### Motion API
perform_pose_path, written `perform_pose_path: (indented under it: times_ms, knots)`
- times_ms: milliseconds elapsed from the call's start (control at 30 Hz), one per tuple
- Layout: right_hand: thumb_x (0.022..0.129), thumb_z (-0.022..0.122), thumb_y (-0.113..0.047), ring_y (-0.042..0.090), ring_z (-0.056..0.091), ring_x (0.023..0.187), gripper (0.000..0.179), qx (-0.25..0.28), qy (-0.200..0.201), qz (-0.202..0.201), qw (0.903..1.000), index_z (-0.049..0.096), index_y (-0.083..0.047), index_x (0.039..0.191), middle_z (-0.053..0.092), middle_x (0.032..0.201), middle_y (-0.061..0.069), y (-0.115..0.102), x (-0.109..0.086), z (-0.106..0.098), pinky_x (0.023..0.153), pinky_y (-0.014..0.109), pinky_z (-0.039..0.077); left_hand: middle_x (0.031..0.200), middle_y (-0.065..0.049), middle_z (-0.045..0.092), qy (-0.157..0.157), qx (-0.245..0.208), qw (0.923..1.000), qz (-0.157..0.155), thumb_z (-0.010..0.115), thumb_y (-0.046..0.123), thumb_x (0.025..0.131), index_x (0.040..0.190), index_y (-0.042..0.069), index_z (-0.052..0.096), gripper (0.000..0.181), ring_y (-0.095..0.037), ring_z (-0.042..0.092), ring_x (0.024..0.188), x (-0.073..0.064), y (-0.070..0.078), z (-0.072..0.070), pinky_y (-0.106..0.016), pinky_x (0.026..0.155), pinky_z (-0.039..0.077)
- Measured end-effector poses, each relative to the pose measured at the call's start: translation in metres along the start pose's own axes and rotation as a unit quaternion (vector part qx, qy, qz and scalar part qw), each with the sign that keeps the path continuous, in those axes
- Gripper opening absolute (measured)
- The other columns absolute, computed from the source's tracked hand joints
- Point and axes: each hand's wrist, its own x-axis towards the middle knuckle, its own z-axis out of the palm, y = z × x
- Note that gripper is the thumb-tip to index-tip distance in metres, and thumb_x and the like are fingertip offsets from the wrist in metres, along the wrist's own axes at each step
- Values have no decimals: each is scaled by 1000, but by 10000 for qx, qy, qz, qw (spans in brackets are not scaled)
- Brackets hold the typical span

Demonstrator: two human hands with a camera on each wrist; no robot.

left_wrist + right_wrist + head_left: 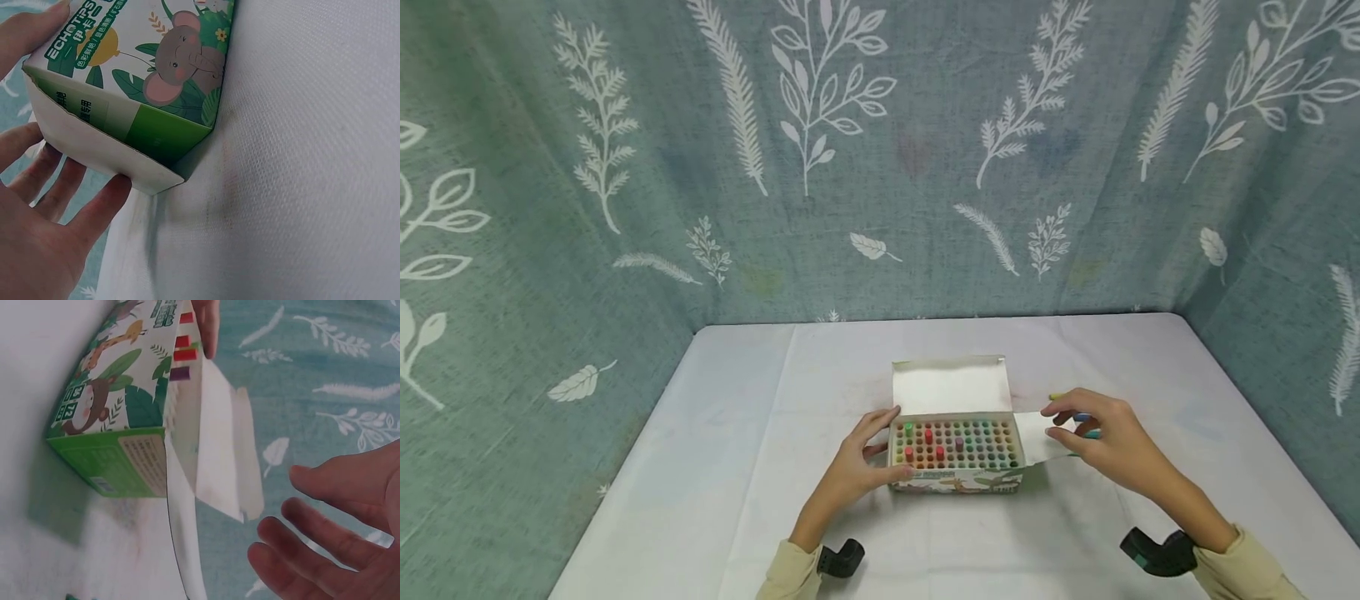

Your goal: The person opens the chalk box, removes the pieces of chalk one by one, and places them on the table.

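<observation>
A cardboard crayon box [962,481] with animal pictures stands on the table, its lid [951,387] raised at the back. Inside is a grid of holes with colored tips. Several sticks stand higher than the others: a green stick [908,429], red ones and a purple stick [958,444]. My left hand [859,467] grips the box's left end, thumb at the front and fingers by the left flap [103,150]. Over the folded-out right flap [1033,435] is my right hand [1108,435], thumb and fingers apart with nothing between them.
Partly behind the right hand, a yellow stick [1056,397], a blue stick [1081,417] and a teal stick [1092,434] lie on the white-covered table [805,367]. Green-grey curtains [880,167] with white leaves enclose the back and sides.
</observation>
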Motion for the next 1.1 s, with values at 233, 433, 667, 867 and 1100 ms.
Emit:
perform_pose_path:
  times_ms: [233, 433, 667, 867, 1100]
  knots:
    - [75, 75, 6, 16, 63, 79, 32, 103, -215, -173, 9996, 68, -14, 98, 66, 93, 1, -5, 6, 9, 58, 24, 55, 147, -12, 31, -13, -12, 10000, -23, 80, 16, 77, 147, 10, 35, 84, -31, 33, 134, 1, 0, -1, -47, 105, 38]
    - [75, 75, 7, 16, 63, 82, 35, 178, -487, -167, 9985, 66, -17, 100, 65, 97, -2, -6, 12, 19, 59, 24, 55, 147, -13, 30, -35, -44, 10000, 11, 80, 14, 77, 147, 9, 34, 84, -32, 33, 133, 1, 0, 0, -48, 105, 38]
    - [78, 74, 1, 18, 62, 85, 27, 381, -866, -69, 9955, 68, -11, 101, 64, 99, -1, -11, 16, 34, 61, 27, 55, 147, -11, 31, -25, -31, 10000, -58, 80, 15, 77, 147, 11, 34, 84, -30, 33, 134, 1, 0, 0, -48, 105, 39]
    - [80, 74, 0, 19, 61, 82, 24, 455, -1166, -104, 9921, 68, -11, 100, 63, 95, 3, -13, 22, 49, 60, 26, 55, 147, -11, 31, -14, -18, 10000, -61, 81, 16, 77, 147, 10, 35, 84, -31, 34, 133, 1, 0, 0, -47, 105, 39]
    - [79, 73, 2, 20, 61, 80, 24, 390, -1436, -357, 9882, 67, -5, 101, 63, 95, 7, -14, 32, 68, 60, 22, 54, 147, -11, 31, -3, -29, 10000, -79, 80, 16, 77, 147, 11, 35, 84, -31, 33, 134, 2, 2, -1, -48, 105, 38]
